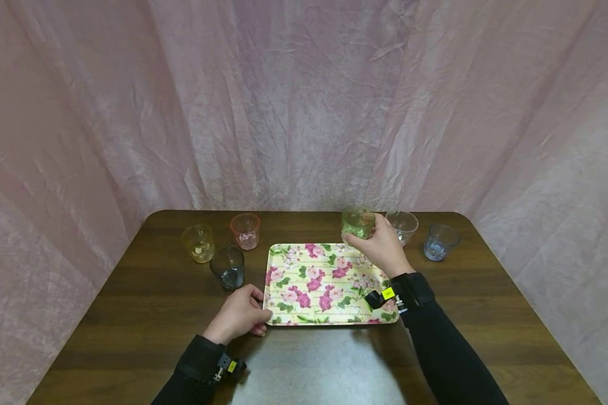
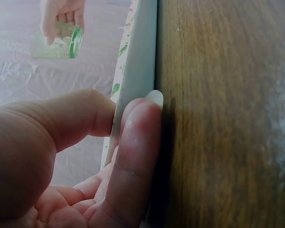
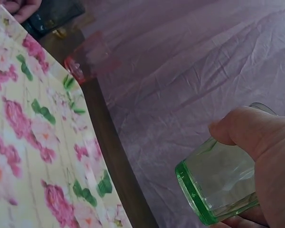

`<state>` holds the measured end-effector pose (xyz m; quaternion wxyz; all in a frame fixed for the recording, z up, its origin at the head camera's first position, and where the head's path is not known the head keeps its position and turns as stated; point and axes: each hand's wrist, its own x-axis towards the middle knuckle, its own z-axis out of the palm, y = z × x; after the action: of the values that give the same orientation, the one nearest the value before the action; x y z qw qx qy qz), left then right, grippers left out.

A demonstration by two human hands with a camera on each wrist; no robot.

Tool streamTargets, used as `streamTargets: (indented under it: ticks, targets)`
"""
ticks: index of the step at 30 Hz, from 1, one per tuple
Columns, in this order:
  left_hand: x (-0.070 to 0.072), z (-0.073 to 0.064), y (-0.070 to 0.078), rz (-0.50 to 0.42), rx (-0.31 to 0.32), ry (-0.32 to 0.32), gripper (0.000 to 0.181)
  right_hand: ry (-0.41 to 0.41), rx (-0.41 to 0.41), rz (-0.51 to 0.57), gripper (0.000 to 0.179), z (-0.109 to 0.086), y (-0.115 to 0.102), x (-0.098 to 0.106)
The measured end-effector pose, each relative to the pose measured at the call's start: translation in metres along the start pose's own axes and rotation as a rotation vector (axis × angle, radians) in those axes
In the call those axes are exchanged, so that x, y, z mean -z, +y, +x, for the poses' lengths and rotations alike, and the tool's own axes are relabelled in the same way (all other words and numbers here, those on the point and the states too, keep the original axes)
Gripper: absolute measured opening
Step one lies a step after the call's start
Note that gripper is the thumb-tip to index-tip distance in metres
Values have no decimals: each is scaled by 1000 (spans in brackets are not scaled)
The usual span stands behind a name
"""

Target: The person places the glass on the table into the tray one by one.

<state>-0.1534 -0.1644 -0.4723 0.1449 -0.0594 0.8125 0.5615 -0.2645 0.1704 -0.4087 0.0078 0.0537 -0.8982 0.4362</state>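
Note:
A floral tray (image 1: 314,284) lies in the middle of the table. My left hand (image 1: 240,315) pinches its near left corner; in the left wrist view the thumb (image 2: 80,114) is on the patterned side and a finger (image 2: 137,142) on the pale underside. My right hand (image 1: 385,244) grips a green glass (image 1: 356,225) by its side, thumb and fingers around it. The glass is upright, over the tray's far right edge in the head view. Its thick green base (image 3: 194,194) faces the tray in the right wrist view.
Left of the tray stand a yellow glass (image 1: 200,250), a pink glass (image 1: 246,236) and a dark grey-blue glass (image 1: 229,273). A clear glass (image 1: 407,225), partly behind my right hand, and a blue glass (image 1: 438,247) stand at the right. A pink curtain (image 1: 284,112) hangs behind the table.

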Motion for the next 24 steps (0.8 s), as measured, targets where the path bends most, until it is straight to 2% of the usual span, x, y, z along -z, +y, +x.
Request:
streamTargets:
  ticks: [24]
  targets:
    - [0, -2, 1, 5, 3, 7, 33, -13, 16, 16, 88, 6, -10, -38]
